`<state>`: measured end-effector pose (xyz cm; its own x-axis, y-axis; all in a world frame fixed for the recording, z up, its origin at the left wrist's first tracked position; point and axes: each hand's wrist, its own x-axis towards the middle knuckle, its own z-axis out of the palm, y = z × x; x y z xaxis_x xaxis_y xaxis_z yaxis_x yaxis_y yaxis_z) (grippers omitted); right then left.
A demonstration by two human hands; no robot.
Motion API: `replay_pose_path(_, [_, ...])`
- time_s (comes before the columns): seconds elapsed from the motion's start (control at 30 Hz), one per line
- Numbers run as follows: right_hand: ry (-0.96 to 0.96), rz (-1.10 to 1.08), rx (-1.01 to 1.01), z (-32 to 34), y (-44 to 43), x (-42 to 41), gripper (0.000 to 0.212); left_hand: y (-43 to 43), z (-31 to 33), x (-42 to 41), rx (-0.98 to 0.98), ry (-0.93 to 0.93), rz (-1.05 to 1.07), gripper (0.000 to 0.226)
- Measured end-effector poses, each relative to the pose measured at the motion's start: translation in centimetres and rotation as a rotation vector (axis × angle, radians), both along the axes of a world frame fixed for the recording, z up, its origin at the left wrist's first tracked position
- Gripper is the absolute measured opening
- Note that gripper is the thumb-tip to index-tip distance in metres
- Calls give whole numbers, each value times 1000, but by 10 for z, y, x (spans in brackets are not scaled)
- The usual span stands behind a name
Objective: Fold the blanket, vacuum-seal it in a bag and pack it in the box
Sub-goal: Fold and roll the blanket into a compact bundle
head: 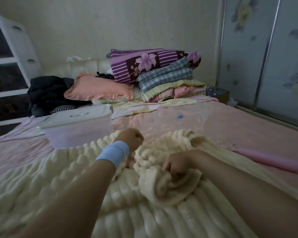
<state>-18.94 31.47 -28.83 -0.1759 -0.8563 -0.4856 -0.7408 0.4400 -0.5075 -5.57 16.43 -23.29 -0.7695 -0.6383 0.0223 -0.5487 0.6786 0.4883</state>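
While both our hands are buried in the cream blanket [41,182], what matters is how the cloth lies from each grip. Our left hand [135,139], the one with the blue wristband [115,152], is curled into a fist on a fold at the far edge of the heap. Our right hand [176,164] is nearer to us and just to the right, its fingers pinched into a rolled bunch of the same cloth. Between the two grips the blanket is gathered into a thick ridge. From there nearly all of it spreads back toward us and out to the left across the pink bed sheet [239,127], its ribs running roughly away from us at the near edge. So the free bulk lies behind the grips, not ahead of them, and we judge that a fold must either draw that bulk forward or carry the held edge back over it. The clear bag [187,117] lies flat just beyond the heap, a little to the right. The lidded plastic box [79,133] stands beyond and to the left, nearest the left hand. Folding looks barely begun.
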Motion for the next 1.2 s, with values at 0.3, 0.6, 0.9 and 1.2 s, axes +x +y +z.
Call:
replay_pose_path(0.3, [148,-454,-403,-28,33,-9,34,42,-50,19,-307,-902,-335,89])
replay_pose_path(0.6, [88,-650,-165,-32,22,-6,87,19,-31,47,13,-879,-124,34])
replay_pose_path(0.9, [577,-413,-243,-27,35,15,37,50,-66,36,20,-651,-277,103])
replay_pose_path(1.2, [18,-812,-290,-48,44,4,79,72,-79,40,-441,-593,-174,49])
